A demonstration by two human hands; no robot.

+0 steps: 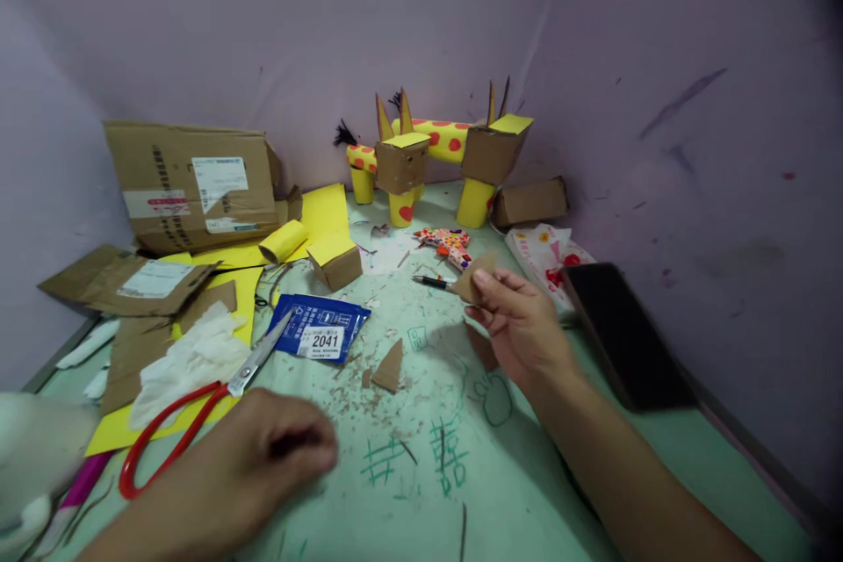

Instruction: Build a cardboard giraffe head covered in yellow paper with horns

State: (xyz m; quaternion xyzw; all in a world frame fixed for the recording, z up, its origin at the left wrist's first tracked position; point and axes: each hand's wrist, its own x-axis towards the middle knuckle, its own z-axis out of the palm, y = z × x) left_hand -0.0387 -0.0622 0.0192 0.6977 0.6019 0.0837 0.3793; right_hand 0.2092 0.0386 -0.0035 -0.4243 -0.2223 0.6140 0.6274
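My right hand (pixel 520 316) pinches a small brown cardboard piece (pixel 471 279) between thumb and fingers, above the table and just over a black pen (pixel 433 282). My left hand (pixel 283 439) is loosely closed beside the red-handled scissors (pixel 227 390), with nothing visible in its curled fingers. The scissor blades point away and rest on a blue packet (pixel 329 329). Between my hands a pointed cardboard scrap (pixel 390 366) lies among small crumbs. Another cardboard piece (pixel 480 346) is partly hidden under my right hand.
At the back stand two box-headed cardboard animals (pixel 401 165) with yellow, red-spotted bodies. A large cardboard box (pixel 198 184), yellow paper (pixel 326 211) and a crumpled white glove (pixel 190 360) fill the left. On the right are a black phone (pixel 625 334) and a tissue pack (pixel 543 250), near the wall.
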